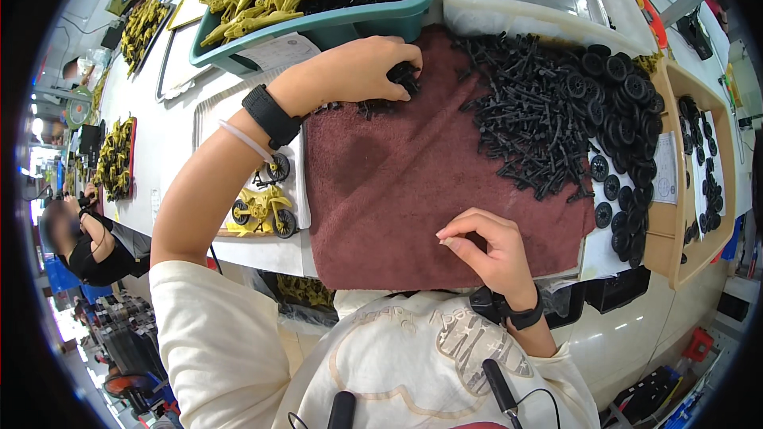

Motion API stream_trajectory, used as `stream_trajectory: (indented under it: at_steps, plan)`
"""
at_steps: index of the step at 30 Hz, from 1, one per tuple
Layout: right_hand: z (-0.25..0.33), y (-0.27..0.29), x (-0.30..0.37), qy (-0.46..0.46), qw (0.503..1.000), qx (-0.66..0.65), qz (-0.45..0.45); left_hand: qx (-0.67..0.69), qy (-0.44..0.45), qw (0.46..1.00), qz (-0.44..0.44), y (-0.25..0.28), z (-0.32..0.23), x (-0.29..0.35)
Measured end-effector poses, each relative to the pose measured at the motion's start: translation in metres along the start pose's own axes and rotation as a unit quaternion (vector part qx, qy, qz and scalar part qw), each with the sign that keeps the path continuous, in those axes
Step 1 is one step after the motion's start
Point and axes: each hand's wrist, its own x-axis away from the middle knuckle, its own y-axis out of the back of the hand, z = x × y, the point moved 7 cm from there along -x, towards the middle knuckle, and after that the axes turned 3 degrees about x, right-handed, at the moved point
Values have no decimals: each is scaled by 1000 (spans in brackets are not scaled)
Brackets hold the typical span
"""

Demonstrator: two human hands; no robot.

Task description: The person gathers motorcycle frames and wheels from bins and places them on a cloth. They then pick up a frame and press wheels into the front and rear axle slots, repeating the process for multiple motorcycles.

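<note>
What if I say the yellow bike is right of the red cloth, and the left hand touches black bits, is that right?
Not quite: the head view shows the yellow bike left of the red cloth. The left hand does touch black bits.

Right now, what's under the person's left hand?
Small black parts peek out beneath the left hand, on the dark red cloth. A black clump shows in the hand's grasp. Whatever else the hand covers can't be seen.

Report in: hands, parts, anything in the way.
Left hand curled around black parts. Right hand over red cloth, thumb and finger together. Black rods heaped on cloth's right side.
</note>
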Motion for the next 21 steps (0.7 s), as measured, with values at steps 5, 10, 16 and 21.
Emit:
stream_trajectory:
  at_steps: [5,10,16,21]
  plan:
    - [1,0,0,3,1000,4,-1,7,-20,1000,4,6,-1,2]
    - [0,0,0,2,1000,0,1,31,-1,1000,1,8,-2,4]
    - [0,0,0,0,1000,-1,-1,-15,22,998,62,22,-8,4]
    - [1,0,1,0,1000,-1,-3,-88,33,994,61,30,-12,1]
